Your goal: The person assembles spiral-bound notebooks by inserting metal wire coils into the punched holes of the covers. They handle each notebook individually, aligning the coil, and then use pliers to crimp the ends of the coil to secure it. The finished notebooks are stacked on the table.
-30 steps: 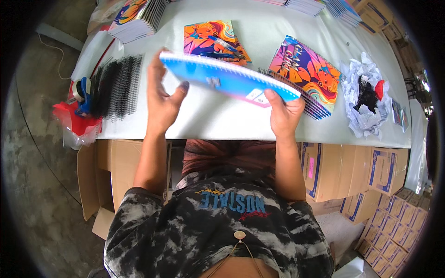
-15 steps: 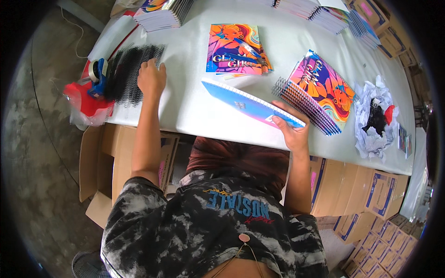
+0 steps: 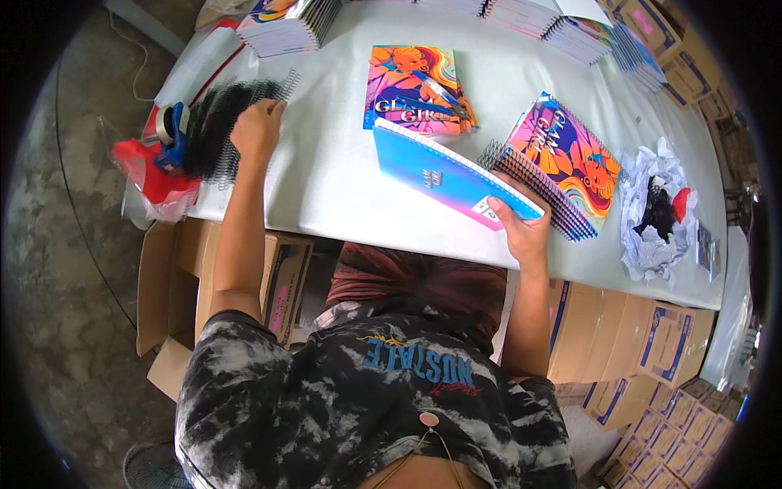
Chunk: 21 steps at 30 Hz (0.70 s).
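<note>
My right hand [image 3: 523, 226] grips a notebook [image 3: 448, 178] by its right end, thumb on the blue-and-pink back cover. A row of punched holes runs along the notebook's upper long edge, with no coil visible in it. At the left, my left hand [image 3: 257, 130] is closed at the edge of a pile of black spiral coils [image 3: 220, 122]; one spiral coil [image 3: 290, 81] sticks out past its fingertips. Colourful printed covers [image 3: 411, 69] lie at the middle, with a blue-handled tool [image 3: 436, 104] on top. Bound spiral notebooks [image 3: 574, 155] are stacked beyond my right hand.
A blue tape dispenser [image 3: 173, 134] and a red plastic bag [image 3: 151, 175] lie left of the coils. Crumpled white paper [image 3: 643, 240] lies at the right. Notebook stacks [image 3: 289, 33] line the far side. Cardboard boxes [image 3: 603, 326] stand below the table edge.
My left hand has closed and shifted slightly, and a coil now stands out from the pile at its fingers. The notebook in my right hand has tilted, showing more of its back cover.
</note>
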Each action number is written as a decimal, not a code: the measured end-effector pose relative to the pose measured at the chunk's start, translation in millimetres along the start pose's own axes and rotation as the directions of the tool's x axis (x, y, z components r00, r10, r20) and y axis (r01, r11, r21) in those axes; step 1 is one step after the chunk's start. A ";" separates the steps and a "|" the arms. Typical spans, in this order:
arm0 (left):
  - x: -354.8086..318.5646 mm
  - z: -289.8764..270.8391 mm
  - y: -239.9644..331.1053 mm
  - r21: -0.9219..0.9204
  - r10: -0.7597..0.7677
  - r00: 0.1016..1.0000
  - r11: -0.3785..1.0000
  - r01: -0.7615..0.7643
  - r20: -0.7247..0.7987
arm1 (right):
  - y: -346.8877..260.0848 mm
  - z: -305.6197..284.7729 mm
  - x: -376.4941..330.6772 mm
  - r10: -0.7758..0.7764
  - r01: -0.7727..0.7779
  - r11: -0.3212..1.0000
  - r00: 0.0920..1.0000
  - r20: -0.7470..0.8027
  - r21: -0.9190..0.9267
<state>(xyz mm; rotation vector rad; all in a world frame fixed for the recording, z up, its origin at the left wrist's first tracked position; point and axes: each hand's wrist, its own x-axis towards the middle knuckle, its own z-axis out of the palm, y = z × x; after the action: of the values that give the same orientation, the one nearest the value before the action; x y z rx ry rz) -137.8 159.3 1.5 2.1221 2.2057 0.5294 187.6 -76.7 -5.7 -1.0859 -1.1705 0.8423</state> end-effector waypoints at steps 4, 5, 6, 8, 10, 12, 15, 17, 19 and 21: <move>7.5 -19.1 -1.7 -0.263 -0.014 0.999 0.965 0.005 -0.033 | 4.5 -0.5 2.8 0.011 -0.012 1.000 1.000 -0.026 -0.024; 5.6 -20.4 0.8 -0.487 0.088 0.995 0.872 -0.054 0.047 | 5.8 -2.3 3.4 0.030 -0.031 0.999 0.999 -0.027 -0.020; 0.7 -19.4 5.2 -0.686 0.205 0.974 0.723 -0.082 0.100 | 7.0 -3.1 4.1 0.049 -0.050 0.999 0.998 -0.028 -0.017; -20.5 -27.8 27.3 -0.894 0.492 0.856 0.439 -0.085 0.160 | 7.9 -2.2 5.9 -0.012 0.011 1.000 0.999 -0.048 -0.025; -45.3 -45.9 52.4 -0.903 0.637 0.720 0.428 -0.034 0.275 | 9.2 -1.4 6.4 -0.029 0.027 0.999 0.998 -0.059 -0.032; -65.3 -48.1 68.9 -0.892 0.601 0.707 0.442 0.094 0.373 | 9.9 -1.2 6.8 -0.003 0.001 0.999 0.998 -0.060 -0.040; -64.5 -36.7 71.9 -0.835 0.626 0.722 0.536 -0.124 0.295 | 6.8 -1.3 6.2 0.017 -0.018 0.999 0.999 -0.043 -0.032; -64.0 -29.6 75.0 -0.847 0.603 0.751 0.519 -0.113 0.269 | 6.0 -0.1 4.3 0.014 -0.016 0.999 0.999 -0.050 -0.033; -63.7 -29.1 77.6 -0.844 0.583 0.752 0.532 -0.067 0.307 | 5.8 0.2 3.1 0.000 -0.001 1.000 0.999 -0.045 -0.032; -62.5 -35.9 81.0 -0.818 0.562 0.721 0.574 0.013 0.406 | 6.0 -0.3 3.0 -0.026 0.026 0.999 0.999 -0.030 -0.028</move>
<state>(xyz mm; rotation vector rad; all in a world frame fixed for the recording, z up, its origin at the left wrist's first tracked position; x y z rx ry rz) -64.8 91.2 43.9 1.7509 0.9368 0.5281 188.8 -72.3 -10.6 -1.1002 -1.1717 0.7891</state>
